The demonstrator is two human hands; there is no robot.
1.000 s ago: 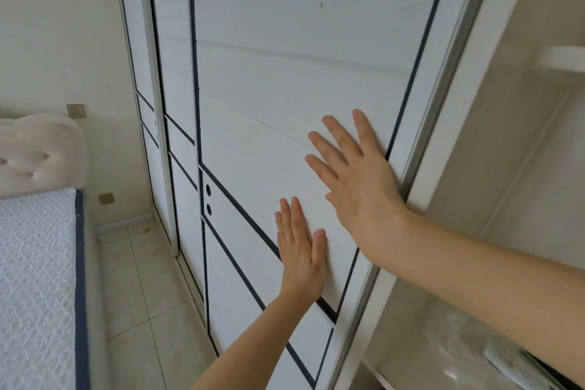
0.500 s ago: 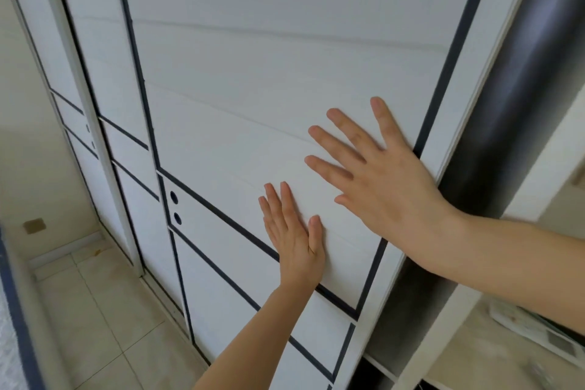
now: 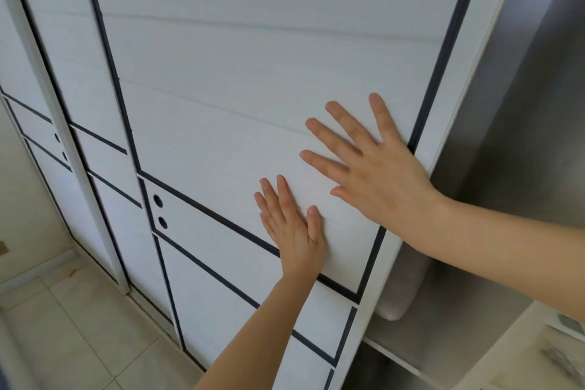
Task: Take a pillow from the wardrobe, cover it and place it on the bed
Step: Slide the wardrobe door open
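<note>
1. Up close, a white sliding door fills most of the view, its face divided by thin dark lines and marked by two small dark round holes left of the hands.
2. Flat on that door lies the left hand, fingers together and pointing up, holding nothing.
3. Just to its right and higher, the right hand presses flat on the door with fingers spread wide, its heel near the door's right edge; it holds nothing either.
4. Right of the door's edge the wardrobe stands open, grey and shadowed inside.
5. On a shelf in that opening, a pale rounded pillow shows partly, its left side hidden behind the door.
6. At far left a second door stands, with the same dark lines.
7. Below lies a pale tiled floor, meeting a plain wall at left.
</note>
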